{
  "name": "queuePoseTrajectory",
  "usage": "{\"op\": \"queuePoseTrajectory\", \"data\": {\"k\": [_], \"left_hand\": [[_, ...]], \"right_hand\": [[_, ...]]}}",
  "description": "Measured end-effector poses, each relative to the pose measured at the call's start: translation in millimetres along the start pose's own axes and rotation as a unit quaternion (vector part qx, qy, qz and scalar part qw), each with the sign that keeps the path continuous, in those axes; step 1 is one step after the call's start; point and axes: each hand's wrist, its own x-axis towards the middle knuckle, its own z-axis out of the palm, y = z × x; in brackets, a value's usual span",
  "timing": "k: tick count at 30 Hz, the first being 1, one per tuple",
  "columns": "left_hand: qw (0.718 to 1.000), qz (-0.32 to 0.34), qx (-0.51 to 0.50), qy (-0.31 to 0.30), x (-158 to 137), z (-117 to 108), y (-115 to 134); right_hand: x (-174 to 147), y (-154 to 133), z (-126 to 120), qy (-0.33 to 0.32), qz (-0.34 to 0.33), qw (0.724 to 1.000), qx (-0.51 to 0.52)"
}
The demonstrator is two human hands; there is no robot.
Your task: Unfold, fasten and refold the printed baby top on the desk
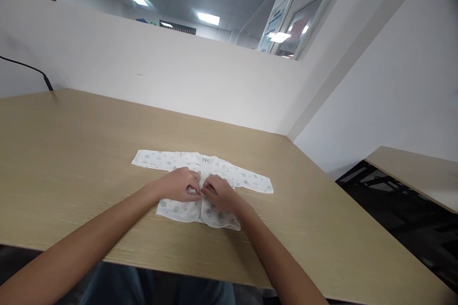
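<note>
With the shirt (pixel 205 169) spread out on the table (pixel 107 133), the left hand (pixel 184 184) and right hand (pixel 220 193) seem to pinch its front opening (pixel 201 209), apparently working both sides together, so the next move calls for matched edges and a steady grip

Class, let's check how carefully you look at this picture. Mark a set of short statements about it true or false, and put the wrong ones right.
1. The left hand and right hand are both at the front of the shirt. True.
2. The shirt is folded into a small square. False: it lies spread out, its sleeves reaching to either side.
3. The shirt lies on a table. True.
4. The shirt is plain dark blue. False: it is white with small printed figures.
5. A black cable shows near the picture's left edge. True.
</note>
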Motion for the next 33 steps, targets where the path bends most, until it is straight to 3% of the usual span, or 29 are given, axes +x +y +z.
{"op": "queuePoseTrajectory", "data": {"k": [20, 33], "left_hand": [[1.0, -0.001, -0.011, 0.022, 1, 3, 1], [0.997, -0.076, -0.017, -0.029, -1, 8, -12]], "right_hand": [[-1, 4, -5, -0.004, -0.012, 1.0, 0.016], [-4, 1, -10, -0.013, -0.033, 0.999, 0.021]]}}
